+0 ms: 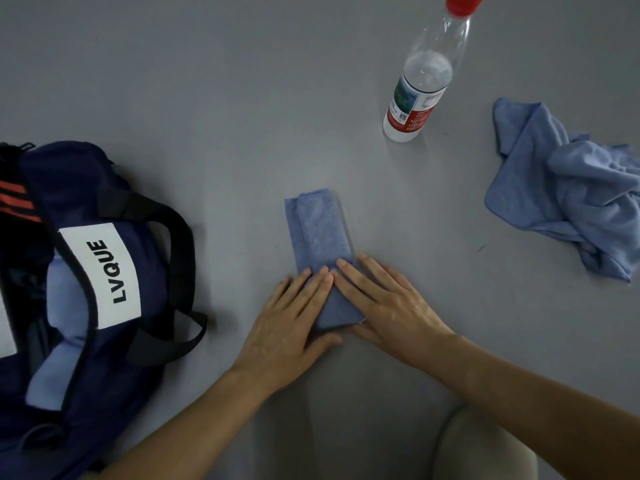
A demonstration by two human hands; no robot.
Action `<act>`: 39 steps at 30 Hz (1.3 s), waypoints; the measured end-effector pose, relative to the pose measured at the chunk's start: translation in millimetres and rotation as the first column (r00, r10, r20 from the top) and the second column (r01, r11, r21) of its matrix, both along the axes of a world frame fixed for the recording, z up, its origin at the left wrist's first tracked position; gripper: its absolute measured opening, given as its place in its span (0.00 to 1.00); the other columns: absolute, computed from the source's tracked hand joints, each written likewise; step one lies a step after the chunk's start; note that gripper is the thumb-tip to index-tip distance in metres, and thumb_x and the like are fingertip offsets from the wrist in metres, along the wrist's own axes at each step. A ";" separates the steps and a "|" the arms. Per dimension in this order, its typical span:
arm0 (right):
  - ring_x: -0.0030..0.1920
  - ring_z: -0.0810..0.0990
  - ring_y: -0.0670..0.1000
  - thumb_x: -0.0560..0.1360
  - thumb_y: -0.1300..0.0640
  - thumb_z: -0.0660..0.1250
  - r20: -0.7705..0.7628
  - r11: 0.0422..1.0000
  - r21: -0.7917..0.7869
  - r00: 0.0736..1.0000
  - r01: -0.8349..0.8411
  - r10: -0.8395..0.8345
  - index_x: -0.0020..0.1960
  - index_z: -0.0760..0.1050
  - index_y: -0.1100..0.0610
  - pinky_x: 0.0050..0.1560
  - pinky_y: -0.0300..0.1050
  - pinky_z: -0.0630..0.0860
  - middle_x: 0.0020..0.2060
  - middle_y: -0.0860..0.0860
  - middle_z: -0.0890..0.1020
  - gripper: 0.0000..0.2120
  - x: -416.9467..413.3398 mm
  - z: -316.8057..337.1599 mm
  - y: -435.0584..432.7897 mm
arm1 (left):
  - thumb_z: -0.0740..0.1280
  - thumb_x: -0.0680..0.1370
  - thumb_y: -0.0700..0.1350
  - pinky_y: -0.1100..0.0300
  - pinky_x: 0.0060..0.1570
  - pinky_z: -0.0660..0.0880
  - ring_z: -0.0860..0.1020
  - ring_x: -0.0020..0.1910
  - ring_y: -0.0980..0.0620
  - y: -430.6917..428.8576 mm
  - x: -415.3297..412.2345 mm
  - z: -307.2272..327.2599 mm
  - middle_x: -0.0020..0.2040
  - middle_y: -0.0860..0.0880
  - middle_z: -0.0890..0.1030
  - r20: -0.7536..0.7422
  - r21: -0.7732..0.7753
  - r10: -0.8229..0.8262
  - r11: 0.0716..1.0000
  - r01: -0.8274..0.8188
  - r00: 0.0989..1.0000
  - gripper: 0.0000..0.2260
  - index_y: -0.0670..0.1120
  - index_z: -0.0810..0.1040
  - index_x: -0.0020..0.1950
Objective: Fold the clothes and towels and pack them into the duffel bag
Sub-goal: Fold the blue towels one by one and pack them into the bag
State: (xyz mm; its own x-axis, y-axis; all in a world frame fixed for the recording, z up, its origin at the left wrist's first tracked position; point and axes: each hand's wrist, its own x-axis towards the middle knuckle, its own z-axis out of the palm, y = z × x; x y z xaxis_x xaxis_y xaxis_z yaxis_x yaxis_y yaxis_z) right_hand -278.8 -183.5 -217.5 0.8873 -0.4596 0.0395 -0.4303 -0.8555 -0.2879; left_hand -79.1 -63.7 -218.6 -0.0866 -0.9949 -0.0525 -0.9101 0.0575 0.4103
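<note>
Folded towel lies under left hand and right hand, fingers flat, pressing.

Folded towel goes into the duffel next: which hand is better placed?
Left, probably. The left hand presses the folded towel on the side nearer the open duffel bag; the right hand would have to cross over, and sits nearer the crumpled towel.
</note>
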 end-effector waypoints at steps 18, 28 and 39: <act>0.46 0.79 0.51 0.68 0.27 0.61 -0.205 0.668 0.616 0.904 0.418 -0.376 0.55 0.69 0.45 0.47 0.47 0.77 0.46 0.48 0.79 0.26 24.4 30.4 -23.3 | 0.56 0.73 0.69 0.57 0.35 0.72 0.76 0.33 0.56 -40.9 22.3 38.6 0.31 0.53 0.78 -0.288 0.415 0.466 0.848 -0.330 0.836 0.27 0.47 0.76 0.33; 0.68 0.73 0.60 0.73 0.40 0.70 0.082 0.993 -0.091 0.994 0.082 -0.074 0.71 0.74 0.56 0.62 0.55 0.75 0.71 0.55 0.74 0.31 28.3 19.3 -11.0 | 0.66 0.78 0.60 0.62 0.34 0.65 0.74 0.37 0.61 -57.7 4.6 39.7 0.41 0.59 0.76 -0.164 0.374 0.693 0.702 -0.606 0.702 0.12 0.55 0.68 0.50; 0.59 0.76 0.61 0.65 0.48 0.72 -0.063 0.986 -0.120 0.990 0.116 -0.124 0.62 0.77 0.59 0.52 0.54 0.75 0.60 0.56 0.78 0.28 61.1 24.7 -20.9 | 0.60 0.82 0.39 0.45 0.50 0.82 0.84 0.41 0.48 -31.2 16.3 30.6 0.43 0.51 0.83 -0.424 0.540 0.858 0.496 -0.680 0.290 0.10 0.51 0.73 0.60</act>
